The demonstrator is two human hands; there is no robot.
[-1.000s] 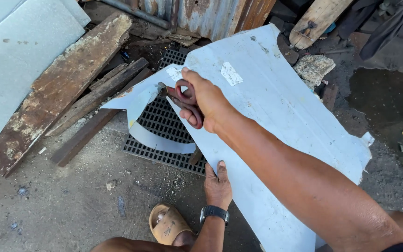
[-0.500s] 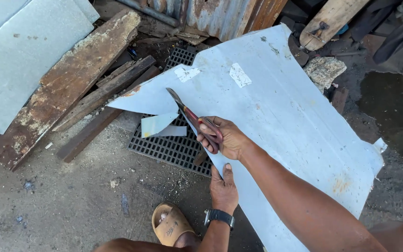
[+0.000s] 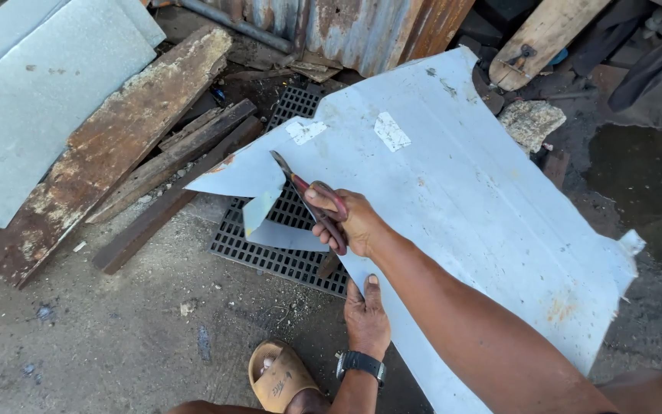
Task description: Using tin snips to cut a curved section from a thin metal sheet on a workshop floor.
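Snips biting into the sheet metal over the drain grate.

My right hand [image 3: 350, 222] is clenched around the red-handled tin snips [image 3: 309, 198], blades in the left edge of the pale metal sheet [image 3: 461, 199], which lies tilted across the black grate [image 3: 270, 249]. My left hand [image 3: 367, 318] grips the sheet's near edge, thumb on top. A sandal [image 3: 279, 377] sits nearer.

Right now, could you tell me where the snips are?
In the head view, just left of centre: the red-handled snips are in the right hand, blades at the metal sheet edge, above the black grate.
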